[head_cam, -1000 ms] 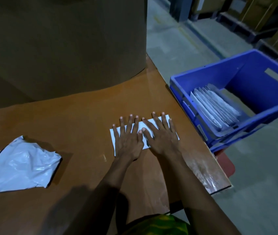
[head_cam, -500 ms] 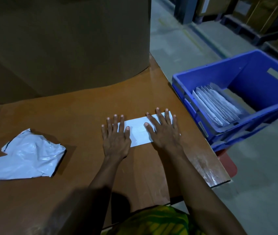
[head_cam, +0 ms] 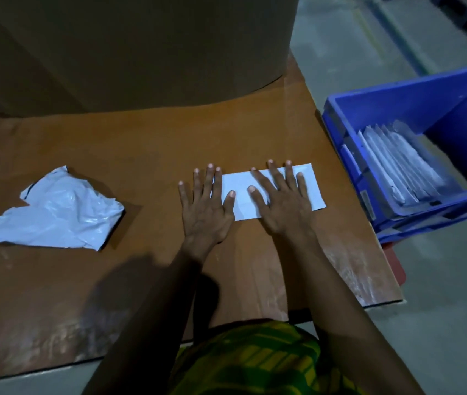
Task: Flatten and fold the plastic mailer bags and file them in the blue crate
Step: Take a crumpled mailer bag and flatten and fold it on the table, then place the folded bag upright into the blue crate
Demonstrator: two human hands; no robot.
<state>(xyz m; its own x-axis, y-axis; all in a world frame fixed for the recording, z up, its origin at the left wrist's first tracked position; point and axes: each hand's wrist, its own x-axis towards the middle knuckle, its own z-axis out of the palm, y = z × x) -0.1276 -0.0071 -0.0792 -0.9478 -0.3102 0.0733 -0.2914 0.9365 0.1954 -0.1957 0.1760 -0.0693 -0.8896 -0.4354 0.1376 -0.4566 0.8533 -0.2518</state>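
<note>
A folded white mailer bag (head_cam: 240, 195) lies as a flat strip on the brown table (head_cam: 141, 143). My right hand (head_cam: 282, 201) presses flat on its right half with straight, spread fingers. Over the strip's left end lies my left hand (head_cam: 205, 206), also flat, its thumb on the plastic. A crumpled white mailer bag (head_cam: 55, 209) rests on the table at the left, apart from both hands. The blue crate (head_cam: 383, 109) stands off the table's right edge and holds several folded mailers (head_cam: 397, 163) filed upright.
A large brown cardboard roll or box (head_cam: 129, 47) stands at the back of the table. Beyond the table's right edge is grey concrete floor (head_cam: 440, 295). Something red (head_cam: 397, 266) shows under the crate.
My hands slid apart along the folded bag, the left one moving left off most of the strip. The head view shifted, so the crate sits further right in frame.
</note>
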